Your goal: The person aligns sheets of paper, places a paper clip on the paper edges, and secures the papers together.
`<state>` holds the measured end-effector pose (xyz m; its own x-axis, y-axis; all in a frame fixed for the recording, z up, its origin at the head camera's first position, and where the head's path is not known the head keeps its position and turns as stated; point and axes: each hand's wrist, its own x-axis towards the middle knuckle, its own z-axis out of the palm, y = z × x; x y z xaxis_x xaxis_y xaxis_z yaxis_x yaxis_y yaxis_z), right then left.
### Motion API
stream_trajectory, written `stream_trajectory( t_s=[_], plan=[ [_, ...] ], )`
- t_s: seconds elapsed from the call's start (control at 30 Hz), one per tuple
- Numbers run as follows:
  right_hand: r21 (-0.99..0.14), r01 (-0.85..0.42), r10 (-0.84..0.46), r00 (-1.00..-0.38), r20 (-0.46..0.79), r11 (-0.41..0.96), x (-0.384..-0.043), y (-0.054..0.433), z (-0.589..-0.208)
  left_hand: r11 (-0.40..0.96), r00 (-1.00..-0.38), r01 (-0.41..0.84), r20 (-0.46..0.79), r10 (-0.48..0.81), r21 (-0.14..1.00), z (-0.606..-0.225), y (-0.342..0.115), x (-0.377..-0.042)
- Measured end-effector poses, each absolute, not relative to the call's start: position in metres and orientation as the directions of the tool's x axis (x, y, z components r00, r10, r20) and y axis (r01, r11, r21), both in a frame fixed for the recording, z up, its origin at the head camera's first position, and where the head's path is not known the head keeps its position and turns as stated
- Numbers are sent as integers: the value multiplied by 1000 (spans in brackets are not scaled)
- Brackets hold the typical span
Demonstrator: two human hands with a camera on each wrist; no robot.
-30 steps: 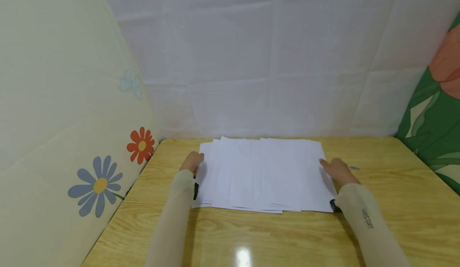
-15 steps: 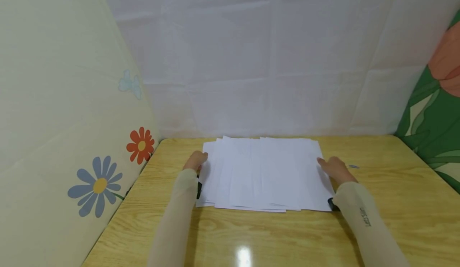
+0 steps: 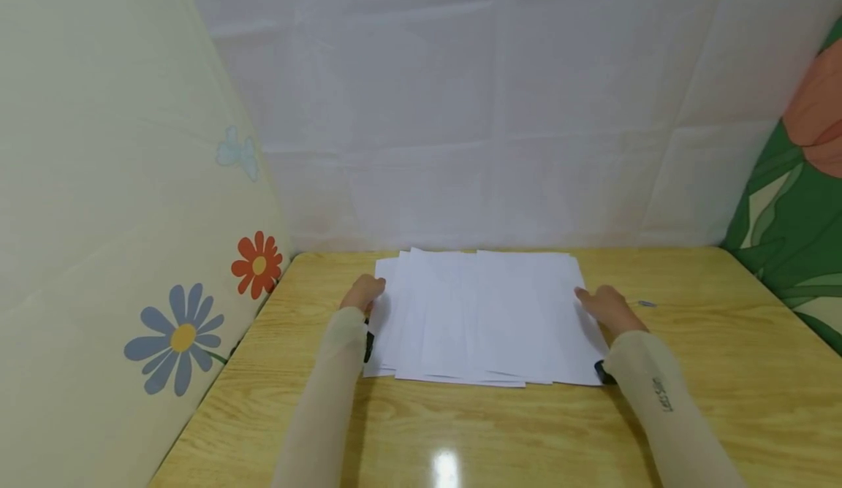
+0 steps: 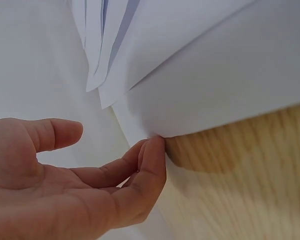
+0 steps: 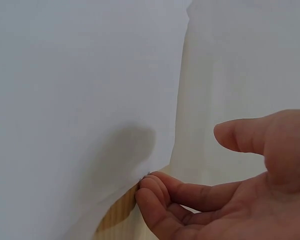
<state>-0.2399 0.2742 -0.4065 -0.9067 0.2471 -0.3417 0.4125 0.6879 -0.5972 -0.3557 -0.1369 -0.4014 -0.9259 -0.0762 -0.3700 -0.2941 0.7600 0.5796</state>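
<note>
Several overlapping sheets of white paper [image 3: 460,320] lie fanned sideways on the wooden table, their lower edges uneven. My left hand [image 3: 363,294] is at the left edge of the spread. In the left wrist view its fingertips [image 4: 152,150] touch the edge of the outermost sheet [image 4: 215,85], while the thumb stays raised and apart. At the opposite side my right hand [image 3: 612,307] meets the right edge. The right wrist view has its fingertips [image 5: 152,187] against the edge of a sheet [image 5: 80,90], the thumb lifted off the paper.
A small slim greyish object [image 3: 647,303] lies on the wooden table [image 3: 421,429] to the right of my right hand. Behind the table hangs a creased white cloth [image 3: 460,108]. Flower-patterned panels stand at the left [image 3: 99,181] and right [image 3: 802,218].
Both hands have moved inward, the left one rightward and the right one slightly leftward. The paper spread has narrowed between them. More of the small object at the right now shows.
</note>
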Motion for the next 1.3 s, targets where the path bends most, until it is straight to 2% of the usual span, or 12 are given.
stream_trajectory(
  t_s=[0.47, 0.8, 1.3],
  plan=[
    [-594, 417, 256, -905, -339, 688, -242, 267, -408, 767, -935, -246, -354, -26, 593, -406, -128, -358],
    [-603, 384, 221, -918, -329, 700, -241, 262, -405, 768, -936, -254, -349, -42, 589, -402, -117, -354],
    [-591, 425, 252, -900, -355, 686, -247, 257, -408, 776, -936, -236, -351, -19, 585, -403, -106, -353]
  ],
)
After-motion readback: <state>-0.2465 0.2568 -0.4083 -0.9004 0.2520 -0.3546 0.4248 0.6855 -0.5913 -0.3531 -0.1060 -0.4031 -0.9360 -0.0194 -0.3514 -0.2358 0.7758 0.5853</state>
